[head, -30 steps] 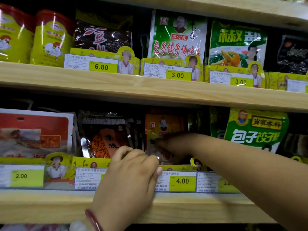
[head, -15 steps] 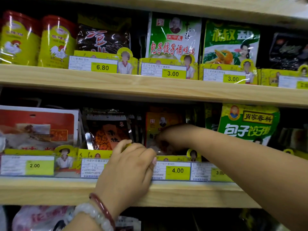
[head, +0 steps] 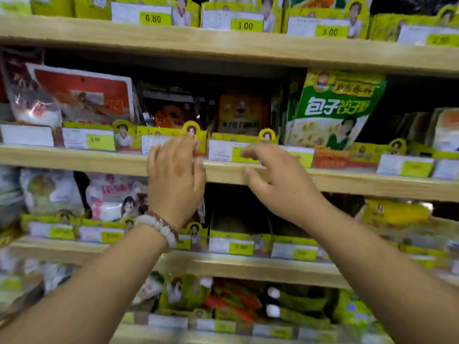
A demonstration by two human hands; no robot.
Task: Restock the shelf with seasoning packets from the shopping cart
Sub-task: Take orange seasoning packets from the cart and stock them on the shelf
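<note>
Head view: both hands are raised in front of the middle shelf (head: 223,173), and neither holds anything. The left hand (head: 175,180), with a bead bracelet (head: 159,225) at its wrist, lies with fingers straight and together, fingertips up against the yellow price tag strip (head: 173,137). The right hand (head: 278,182) is just beside it, fingers spread and loosely bent, the fingertips in front of a price label (head: 223,151). Straight behind and above the right fingertips an orange seasoning packet (head: 242,111) stands upright on the shelf. Behind the left hand stands a dark packet (head: 171,108); to the right of the right hand leans a green packet (head: 332,108).
</note>
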